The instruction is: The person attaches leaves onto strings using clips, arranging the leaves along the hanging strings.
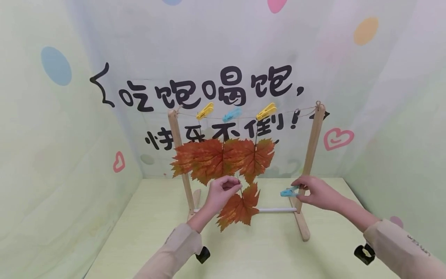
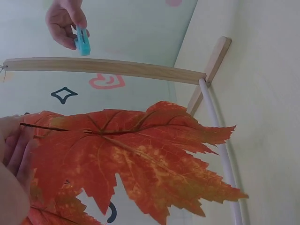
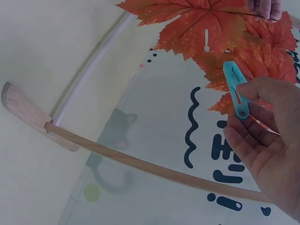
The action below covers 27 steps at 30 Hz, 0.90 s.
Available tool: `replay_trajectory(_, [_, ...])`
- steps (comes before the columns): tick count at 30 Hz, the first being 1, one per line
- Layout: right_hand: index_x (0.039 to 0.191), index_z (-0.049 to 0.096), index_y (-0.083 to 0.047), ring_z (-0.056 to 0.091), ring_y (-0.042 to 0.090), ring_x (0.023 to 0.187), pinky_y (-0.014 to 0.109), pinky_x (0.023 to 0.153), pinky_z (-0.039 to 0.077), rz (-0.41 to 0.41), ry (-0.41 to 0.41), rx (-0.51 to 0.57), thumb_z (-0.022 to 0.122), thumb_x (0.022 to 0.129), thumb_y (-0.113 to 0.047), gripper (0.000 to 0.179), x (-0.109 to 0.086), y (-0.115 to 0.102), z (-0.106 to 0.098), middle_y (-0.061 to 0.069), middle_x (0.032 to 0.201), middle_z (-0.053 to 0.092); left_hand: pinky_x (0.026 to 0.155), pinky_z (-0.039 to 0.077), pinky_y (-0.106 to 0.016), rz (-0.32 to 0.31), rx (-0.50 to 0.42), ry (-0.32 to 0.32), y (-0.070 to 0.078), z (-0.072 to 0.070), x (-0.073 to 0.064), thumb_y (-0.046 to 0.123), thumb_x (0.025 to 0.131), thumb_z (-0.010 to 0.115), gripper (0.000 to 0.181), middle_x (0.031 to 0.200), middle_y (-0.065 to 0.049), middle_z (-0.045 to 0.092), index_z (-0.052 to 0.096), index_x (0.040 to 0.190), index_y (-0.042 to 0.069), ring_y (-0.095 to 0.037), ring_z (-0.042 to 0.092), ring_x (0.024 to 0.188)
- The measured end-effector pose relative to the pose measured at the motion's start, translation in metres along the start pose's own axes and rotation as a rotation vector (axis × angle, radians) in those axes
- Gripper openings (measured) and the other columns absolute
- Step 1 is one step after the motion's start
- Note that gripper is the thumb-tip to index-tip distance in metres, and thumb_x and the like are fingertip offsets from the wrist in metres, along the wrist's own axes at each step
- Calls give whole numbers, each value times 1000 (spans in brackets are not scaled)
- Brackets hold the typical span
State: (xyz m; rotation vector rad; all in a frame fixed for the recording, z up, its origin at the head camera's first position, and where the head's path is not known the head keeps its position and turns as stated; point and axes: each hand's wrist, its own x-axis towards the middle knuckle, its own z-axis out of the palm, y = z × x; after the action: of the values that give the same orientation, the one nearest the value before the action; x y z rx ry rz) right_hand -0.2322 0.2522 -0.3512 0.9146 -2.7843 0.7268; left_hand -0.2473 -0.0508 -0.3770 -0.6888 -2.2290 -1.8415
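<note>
My left hand (image 1: 223,192) pinches the thin dark stem of an orange-red maple leaf (image 1: 240,209), which hangs below the fingers in front of the rack. In the left wrist view the same leaf (image 2: 136,154) spreads broadly across the picture. Between thumb and fingers, my right hand (image 1: 318,192) holds a light blue clothespin (image 1: 288,192) near the rack's right post. The right wrist view shows this clothespin (image 3: 236,89) pointing toward the leaves. Three more leaves (image 1: 209,159) hang in an overlapping row from the string, just above my left hand.
A wooden rack with a left post (image 1: 181,162), a right post (image 1: 313,143) and a white lower bar (image 1: 277,210) stands on the pale table (image 1: 265,252). Along its string sit a yellow clothespin (image 1: 204,111), a blue clothespin (image 1: 232,114) and another yellow clothespin (image 1: 266,111). Printed cloth hangs behind.
</note>
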Motion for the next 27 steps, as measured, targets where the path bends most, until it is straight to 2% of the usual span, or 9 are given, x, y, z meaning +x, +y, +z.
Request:
replay_trajectory(3, [96, 62, 5, 57, 17, 76, 36, 70, 53, 6, 31, 18, 68, 73, 3, 24, 4, 1, -7, 6, 86, 62, 70, 52, -22, 4, -27, -14, 4, 6, 4, 2, 80, 66, 13, 87, -18, 66, 65, 90, -7, -18, 64, 76])
replay_trajectory(8, [93, 62, 5, 56, 16, 74, 33, 69, 53, -14, 69, 33, 68, 72, 4, 22, 9, 1, -18, 6, 84, 60, 71, 52, -22, -5, -48, -53, 10, 17, 11, 2, 81, 66, 14, 89, -19, 66, 65, 91, -7, -24, 64, 79])
replay_trajectory(17, [94, 62, 9, 58, 20, 73, 34, 67, 53, -71, 183, 19, 69, 71, 8, 24, 18, -3, -39, 12, 85, 62, 70, 52, -20, 31, -24, -122, 25, 31, 21, -2, 79, 66, 14, 87, -19, 67, 65, 91, -8, -20, 64, 76])
replay_trajectory(24, [92, 62, 9, 59, 21, 71, 37, 66, 54, -106, 261, 29, 73, 68, 8, 26, 25, -4, -52, 13, 84, 63, 69, 51, -20, 35, -21, -99, 38, 40, 34, 0, 80, 66, 14, 88, -19, 67, 65, 91, -8, -20, 64, 75])
replay_trajectory(27, [90, 63, 8, 59, 19, 71, 34, 65, 54, -116, 281, 16, 74, 66, 8, 27, 28, -3, -58, 13, 83, 64, 69, 51, -20, 34, -47, -91, 42, 44, 42, 0, 80, 66, 15, 89, -20, 67, 65, 92, -9, -22, 64, 75])
